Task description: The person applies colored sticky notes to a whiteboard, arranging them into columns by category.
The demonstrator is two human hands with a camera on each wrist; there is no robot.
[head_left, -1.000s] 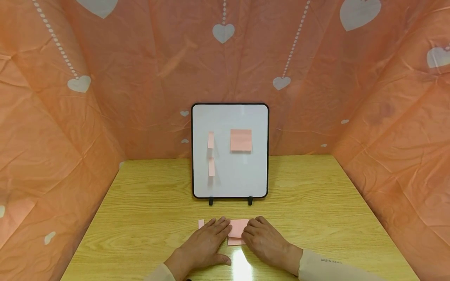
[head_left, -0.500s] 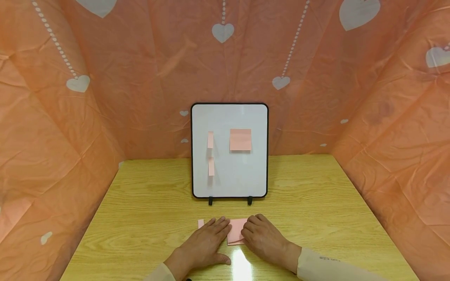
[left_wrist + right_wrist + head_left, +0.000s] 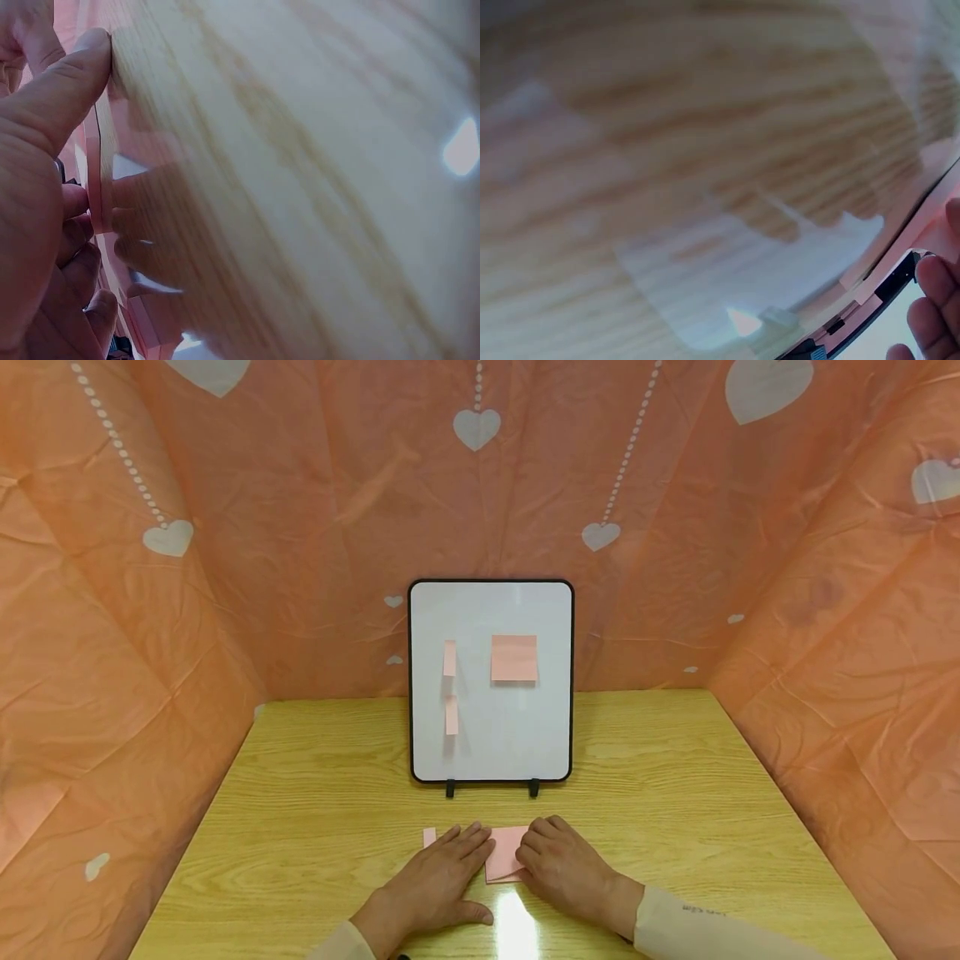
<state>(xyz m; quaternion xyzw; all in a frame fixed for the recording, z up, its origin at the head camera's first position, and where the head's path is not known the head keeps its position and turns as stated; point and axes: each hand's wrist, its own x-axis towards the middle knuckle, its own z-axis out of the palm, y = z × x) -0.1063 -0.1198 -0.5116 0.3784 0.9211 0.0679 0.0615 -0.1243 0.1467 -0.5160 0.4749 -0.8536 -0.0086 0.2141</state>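
Note:
In the head view a pad of square pink sticky notes lies on the table near its front. My right hand pinches the right side of the top sheet with curled fingers; the sheet's lower right edge lifts and curves off the pad. My left hand lies flat across the pad's left side, fingers straight, thumb out to the right. Past its far left edge shows the end of a narrow pink strip pad. The left thumb appears in the left wrist view. The right fingertips are at that wrist view's corner.
Behind the hands a black-framed whiteboard stands upright on small black feet. One square pink note and two narrow pink strips, upper strip and lower strip, stick to it. Orange cloth surrounds the wooden table.
The top sheet's free lower edge has come down closer to the pad's bottom edge and now curves up only toward the right. Both hands have stayed nearly in place.

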